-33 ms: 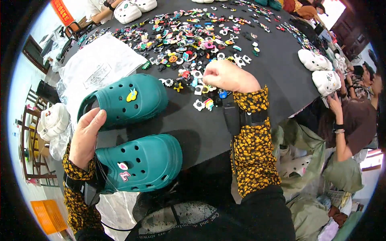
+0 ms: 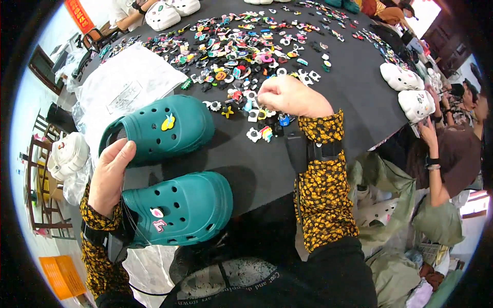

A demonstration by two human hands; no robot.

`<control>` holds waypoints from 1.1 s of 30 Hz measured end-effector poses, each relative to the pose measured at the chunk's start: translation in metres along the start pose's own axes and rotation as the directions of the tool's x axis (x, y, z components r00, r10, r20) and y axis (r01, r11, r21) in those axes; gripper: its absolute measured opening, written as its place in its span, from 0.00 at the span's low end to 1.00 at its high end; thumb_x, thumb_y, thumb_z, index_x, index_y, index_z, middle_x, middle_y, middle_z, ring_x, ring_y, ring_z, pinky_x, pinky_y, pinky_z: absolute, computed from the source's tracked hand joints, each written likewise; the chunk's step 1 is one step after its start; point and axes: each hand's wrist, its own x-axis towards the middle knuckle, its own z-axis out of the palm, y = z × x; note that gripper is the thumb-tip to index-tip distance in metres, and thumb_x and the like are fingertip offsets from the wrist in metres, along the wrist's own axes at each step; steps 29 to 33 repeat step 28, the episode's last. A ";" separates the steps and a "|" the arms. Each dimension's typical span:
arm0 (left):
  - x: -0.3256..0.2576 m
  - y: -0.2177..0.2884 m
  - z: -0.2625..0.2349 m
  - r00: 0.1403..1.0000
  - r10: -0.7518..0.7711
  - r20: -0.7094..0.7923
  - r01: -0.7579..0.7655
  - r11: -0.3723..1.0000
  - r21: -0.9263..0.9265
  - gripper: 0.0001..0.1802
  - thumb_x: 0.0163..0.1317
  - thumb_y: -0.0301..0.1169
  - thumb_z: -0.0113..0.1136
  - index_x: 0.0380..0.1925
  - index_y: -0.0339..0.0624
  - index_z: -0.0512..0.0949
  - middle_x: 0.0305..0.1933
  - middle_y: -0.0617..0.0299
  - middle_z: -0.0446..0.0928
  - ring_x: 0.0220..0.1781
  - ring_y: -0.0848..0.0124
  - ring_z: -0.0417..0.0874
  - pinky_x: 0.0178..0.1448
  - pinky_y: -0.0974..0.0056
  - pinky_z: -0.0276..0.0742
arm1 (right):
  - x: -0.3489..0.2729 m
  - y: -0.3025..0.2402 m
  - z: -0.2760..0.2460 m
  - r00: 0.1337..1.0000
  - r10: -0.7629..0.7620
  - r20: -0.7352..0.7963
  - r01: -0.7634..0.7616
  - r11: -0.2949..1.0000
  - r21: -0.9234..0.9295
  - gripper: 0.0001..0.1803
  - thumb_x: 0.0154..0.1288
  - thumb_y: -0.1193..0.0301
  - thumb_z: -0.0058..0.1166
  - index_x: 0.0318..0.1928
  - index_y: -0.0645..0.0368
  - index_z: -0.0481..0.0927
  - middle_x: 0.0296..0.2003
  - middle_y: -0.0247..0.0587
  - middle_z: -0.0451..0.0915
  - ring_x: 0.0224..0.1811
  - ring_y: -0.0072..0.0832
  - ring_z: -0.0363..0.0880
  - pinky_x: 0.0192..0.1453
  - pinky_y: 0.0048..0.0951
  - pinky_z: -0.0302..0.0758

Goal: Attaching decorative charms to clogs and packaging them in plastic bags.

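My left hand grips the heel end of a teal clog, with the thumb on top and the other fingers hidden. A yellow charm sits in one of that clog's holes. Nearer to me lies its teal partner clog, which carries a round white-and-pink charm and a red-and-white charm. Over the near edge of the charm pile, my right hand has its fingers curled together; what they hold, if anything, is hidden. A rainbow-coloured charm lies below that hand.
A white plastic bag lies on the dark tabletop left of the pile. White clogs stand at the right, more white clogs at the far left. Co-workers sit around the table. An orange basket is on the floor.
The fingertips of my right hand have shifted very slightly to the left. My left hand and the clogs stay where they were.
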 end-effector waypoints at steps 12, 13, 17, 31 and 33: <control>0.002 -0.009 -0.010 1.000 0.003 -0.001 -0.003 0.999 0.042 0.13 0.68 0.36 0.52 0.38 0.36 0.76 0.34 0.74 0.73 0.38 0.84 0.68 0.44 0.75 0.64 | -0.004 -0.009 -0.001 0.996 0.079 -0.049 -0.051 0.907 0.419 0.12 0.64 0.69 0.49 0.42 0.62 0.80 0.27 0.34 0.81 0.26 0.17 0.77 0.26 0.20 0.73; 0.003 -0.011 -0.010 1.000 -0.003 -0.012 0.003 1.000 0.013 0.13 0.68 0.36 0.51 0.37 0.36 0.76 0.34 0.75 0.72 0.38 0.84 0.67 0.44 0.75 0.64 | -0.004 -0.008 -0.001 0.996 0.074 -0.056 -0.043 0.903 0.428 0.12 0.64 0.70 0.48 0.44 0.62 0.80 0.27 0.34 0.81 0.25 0.16 0.76 0.26 0.20 0.73; 0.001 -0.002 0.001 0.999 -0.019 -0.040 0.018 0.999 -0.027 0.12 0.68 0.35 0.51 0.35 0.37 0.76 0.32 0.75 0.71 0.36 0.85 0.66 0.42 0.75 0.63 | -0.002 -0.003 0.000 0.996 0.069 -0.064 -0.035 0.904 0.427 0.12 0.63 0.71 0.49 0.44 0.61 0.80 0.28 0.34 0.81 0.25 0.16 0.76 0.27 0.19 0.73; -0.001 -0.003 -0.005 1.000 0.022 0.019 -0.022 1.000 0.021 0.13 0.68 0.35 0.51 0.42 0.36 0.77 0.36 0.74 0.75 0.38 0.85 0.68 0.45 0.74 0.65 | 0.004 0.004 0.001 0.998 0.013 -0.055 0.010 0.921 0.390 0.14 0.60 0.73 0.49 0.46 0.61 0.80 0.30 0.34 0.81 0.28 0.18 0.77 0.34 0.23 0.76; -0.001 -0.003 -0.005 1.000 0.022 0.019 -0.022 1.000 0.021 0.13 0.68 0.35 0.51 0.42 0.36 0.77 0.36 0.74 0.75 0.38 0.85 0.68 0.45 0.74 0.65 | 0.004 0.004 0.001 0.998 0.013 -0.055 0.010 0.921 0.390 0.14 0.60 0.73 0.49 0.46 0.61 0.80 0.30 0.34 0.81 0.28 0.18 0.77 0.34 0.23 0.76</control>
